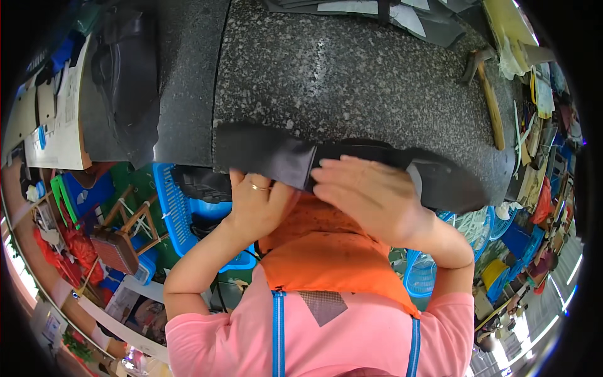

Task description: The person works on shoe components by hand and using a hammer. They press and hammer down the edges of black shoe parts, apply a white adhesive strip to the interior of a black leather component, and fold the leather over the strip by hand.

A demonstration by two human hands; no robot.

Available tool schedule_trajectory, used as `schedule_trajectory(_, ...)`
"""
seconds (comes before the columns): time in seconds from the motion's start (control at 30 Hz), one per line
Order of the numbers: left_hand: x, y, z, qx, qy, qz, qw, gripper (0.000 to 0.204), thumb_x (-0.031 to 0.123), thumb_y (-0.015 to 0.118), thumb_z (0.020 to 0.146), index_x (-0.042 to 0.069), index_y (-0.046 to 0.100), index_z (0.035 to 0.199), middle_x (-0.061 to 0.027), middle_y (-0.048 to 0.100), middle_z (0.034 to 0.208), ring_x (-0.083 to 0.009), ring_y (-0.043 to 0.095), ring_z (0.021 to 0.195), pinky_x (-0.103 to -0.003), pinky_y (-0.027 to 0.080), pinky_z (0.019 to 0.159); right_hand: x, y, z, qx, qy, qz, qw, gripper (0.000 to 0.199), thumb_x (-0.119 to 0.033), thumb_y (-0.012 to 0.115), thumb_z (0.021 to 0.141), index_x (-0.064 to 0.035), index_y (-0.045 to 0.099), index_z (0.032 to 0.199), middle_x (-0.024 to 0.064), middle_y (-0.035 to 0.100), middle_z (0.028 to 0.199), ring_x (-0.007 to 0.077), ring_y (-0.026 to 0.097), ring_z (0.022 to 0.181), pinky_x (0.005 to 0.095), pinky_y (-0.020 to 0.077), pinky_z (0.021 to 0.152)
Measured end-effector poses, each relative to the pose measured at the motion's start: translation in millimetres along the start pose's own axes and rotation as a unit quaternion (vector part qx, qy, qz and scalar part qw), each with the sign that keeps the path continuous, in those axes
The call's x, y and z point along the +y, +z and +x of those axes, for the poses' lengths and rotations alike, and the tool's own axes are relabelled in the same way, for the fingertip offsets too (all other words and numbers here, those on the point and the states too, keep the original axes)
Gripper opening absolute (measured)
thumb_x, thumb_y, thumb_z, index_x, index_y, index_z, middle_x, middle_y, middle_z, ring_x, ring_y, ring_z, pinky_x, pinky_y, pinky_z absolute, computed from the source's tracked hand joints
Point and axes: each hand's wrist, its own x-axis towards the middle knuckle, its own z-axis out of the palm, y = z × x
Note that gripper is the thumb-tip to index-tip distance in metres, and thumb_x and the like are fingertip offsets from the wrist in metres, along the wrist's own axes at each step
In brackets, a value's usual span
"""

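A long strip of black leather-like material (260,149) lies along the near edge of a speckled stone worktop (326,81). It has a seam or fold near its middle, and its right end curves down over the edge. My left hand (257,204), with a ring on one finger, is closed on the strip's near edge; some fingertips are hidden by the material. Flat on the strip just right of the seam rests my right hand (370,195), its fingers stretched out and slightly blurred.
A hammer (491,103) with a wooden handle lies at the worktop's right. Dark cut pieces (370,16) are piled at the far edge, and more black material (122,88) lies at left. Blue plastic baskets (173,210) stand below the worktop, with a stool (116,248) farther left.
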Motion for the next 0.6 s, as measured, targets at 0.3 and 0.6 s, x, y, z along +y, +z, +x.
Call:
schedule_trajectory(0.3, -27.3, -36.8, 33.7, -0.052, -0.057, -0.127, 0.989, 0.051, 0.002, 0.071, 0.069, 0.003, 0.066, 0.119, -0.0191, 0.052, 0.138, -0.0361, 0.061, 0.108, -0.041, 0.051, 0.096, 0.7, 1.7, 4.5, -0.121, -0.025, -0.071, 0.990, 0.022, -0.013, 0.062, 0.079, -0.0002, 0.066, 0.097, 0.0156, 0.064, 0.119, 0.0295, 0.064, 0.112, 0.0418, 0.0552, 0.092)
schedule_trajectory(0.6, -31.9, -75.1, 38.6, -0.224, -0.049, 0.072, 0.971, 0.057, 0.016, 0.077, 0.066, 0.006, 0.066, 0.121, -0.0109, 0.058, 0.138, -0.0345, 0.051, 0.129, -0.056, 0.034, 0.111, -4.6, 5.8, 9.9, -0.127, 0.060, -0.076, 0.987, 0.023, -0.014, 0.060, 0.077, 0.0010, 0.063, 0.094, 0.0150, 0.061, 0.124, 0.0261, 0.055, 0.100, 0.0362, 0.0534, 0.076)
